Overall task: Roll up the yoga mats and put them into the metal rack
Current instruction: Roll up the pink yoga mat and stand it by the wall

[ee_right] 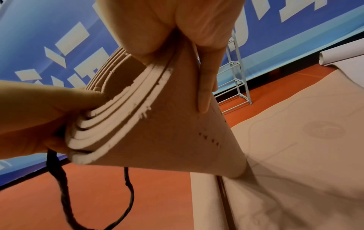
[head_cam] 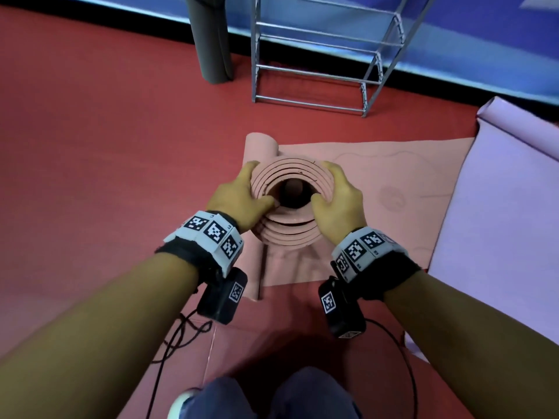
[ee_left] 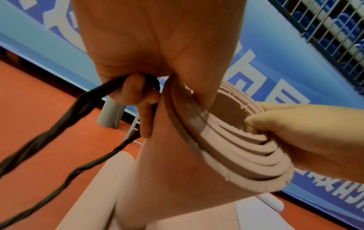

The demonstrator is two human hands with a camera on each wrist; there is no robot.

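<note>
Here the pink yoga mat roll is held upright on end between both hands, its lower end seemingly resting on a second pink mat that is spread flat on the red floor, one edge of it curled into a small roll. The left hand is curled round the left side of the roll's top, thumb on the rim; the right hand is curled round the right side in the same way, thumb tip hooked over the inner layers. In the wrist views the fingers are seen lying down the outer wall of the roll, pressed against it.

The layers of the roll are loose and stepped: the coils stand at uneven heights, and a wide hollow is left at the core. The step in hand is judged to be the squaring and tightening of this first roll, before it is carried off.

The metal rack stands well apart, beyond the flat mat, against the blue wall banner; no mat is seen in it. A grey rolled mat stands beside it on the floor. A lilac mat lies unrolled at the right.

Next, the grip would have to be kept firm round the whole roll so that the outer flap cannot spring open, and the roll lifted and lowered between the rack's bars.
</note>
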